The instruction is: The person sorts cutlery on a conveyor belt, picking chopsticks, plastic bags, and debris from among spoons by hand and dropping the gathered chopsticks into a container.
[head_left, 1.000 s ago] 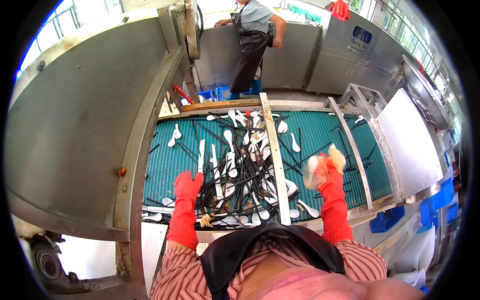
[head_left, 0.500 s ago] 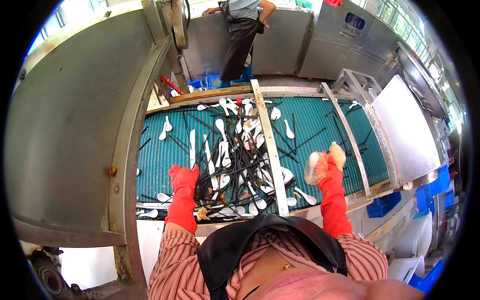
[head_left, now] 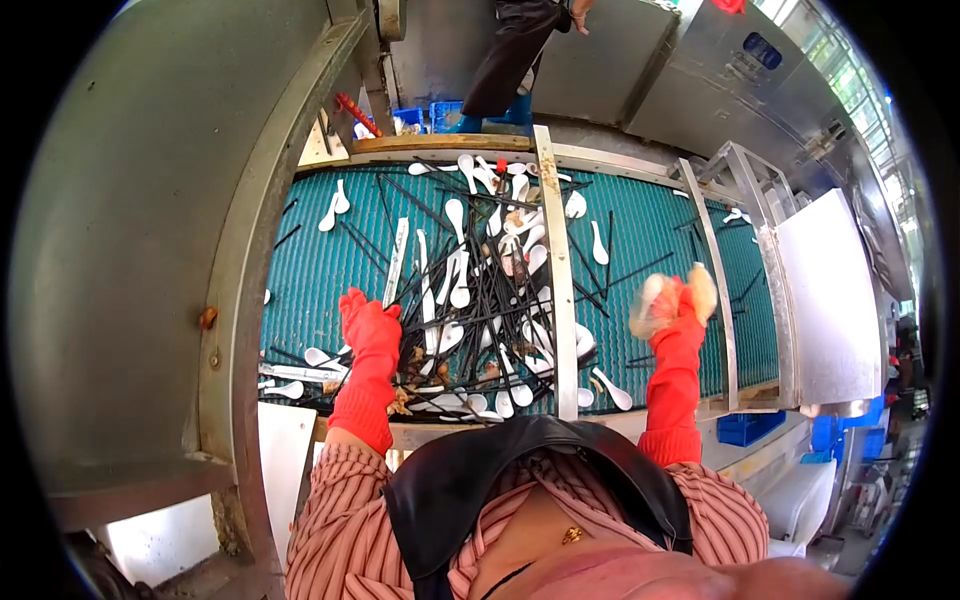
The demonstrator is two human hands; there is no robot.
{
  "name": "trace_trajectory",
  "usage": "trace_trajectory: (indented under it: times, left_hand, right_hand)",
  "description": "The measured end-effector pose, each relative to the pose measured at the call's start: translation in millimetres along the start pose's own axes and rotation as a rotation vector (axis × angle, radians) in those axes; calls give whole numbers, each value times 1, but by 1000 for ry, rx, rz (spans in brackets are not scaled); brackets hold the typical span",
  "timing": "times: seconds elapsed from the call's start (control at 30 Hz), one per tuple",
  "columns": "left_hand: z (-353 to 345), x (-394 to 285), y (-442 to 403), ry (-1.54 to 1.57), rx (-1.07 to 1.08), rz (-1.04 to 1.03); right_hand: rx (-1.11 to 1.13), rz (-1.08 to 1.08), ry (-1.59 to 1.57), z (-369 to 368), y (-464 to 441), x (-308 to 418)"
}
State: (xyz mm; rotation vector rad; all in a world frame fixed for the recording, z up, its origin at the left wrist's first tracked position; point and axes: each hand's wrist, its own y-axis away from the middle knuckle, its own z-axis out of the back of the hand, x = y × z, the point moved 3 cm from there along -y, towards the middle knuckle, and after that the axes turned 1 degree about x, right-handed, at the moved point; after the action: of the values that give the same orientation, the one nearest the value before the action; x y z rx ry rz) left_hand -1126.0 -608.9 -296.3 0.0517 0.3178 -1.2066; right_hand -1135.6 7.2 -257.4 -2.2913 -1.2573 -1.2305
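Observation:
My left hand (head_left: 370,325), in a red rubber glove, reaches over the littered green belt (head_left: 300,235) with its fingers slightly apart. Its fingertips are at the lower end of a long white strip (head_left: 397,260), perhaps a paper chopstick sleeve; whether they touch it is unclear. Right of it lies a heap of black chopsticks (head_left: 478,300) mixed with white soup spoons (head_left: 455,217) and food scraps. My right hand (head_left: 677,322), gloved in red too, is closed around crumpled, see-through yellowish plastic (head_left: 655,305) that bulges out on both sides. A lone spoon (head_left: 612,390) lies left of that wrist.
A metal bar (head_left: 556,270) crosses the belt between my hands, and a second bar (head_left: 712,270) stands to the right. A large metal panel (head_left: 130,250) rises on the left. Beyond the belt stands another person (head_left: 515,60). A white board (head_left: 830,290) slopes at the right.
My view has tilted and turned a little, so the belt sits higher in it. Both hands keep nearly the same places over the belt. The plastic stays in my right hand.

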Motion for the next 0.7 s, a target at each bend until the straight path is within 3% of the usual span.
trace_trajectory:
  times: [0.07, 0.1, 0.17, 0.23, 0.37, 0.43, 0.5, 0.6, 0.67, 0.7]
  left_hand:
    - [12, -7, -1, -26, 64, 2]
    - [17, -10, 0, -36, 92, 1]
    - [13, -10, 0, -20, 3, -40]
    - [3, 0, -1, -31, -27, -81]
    - [3, 1, 0, 92, -119, -29]
    - [-6, 6, 0, 147, -177, 5]
    - [-12, 8, -8, 125, -208, -44]
    - [-5, -1, -12, 58, -230, -80]
    - [-2, 10, -11, 44, -247, -138]
    - [0, 16, -14, 44, -245, -120]
  right_hand:
    - [48, -94, -135, -7, -28, 14]
    - [11, -13, -101, -30, -25, 25]
    - [-72, 5, -324, -51, -57, 30]
    - [52, 170, -54, -87, -74, 62]
    - [132, 314, -293, -226, -80, 91]
    - [407, 17, -660, -244, -201, 87]
    - [318, 333, -184, -352, -230, 34]
    - [356, 408, 371, -483, -158, -78]
    - [473, 383, 774, -537, -113, -147]
    - [694, 76, 839, -553, -86, -147]
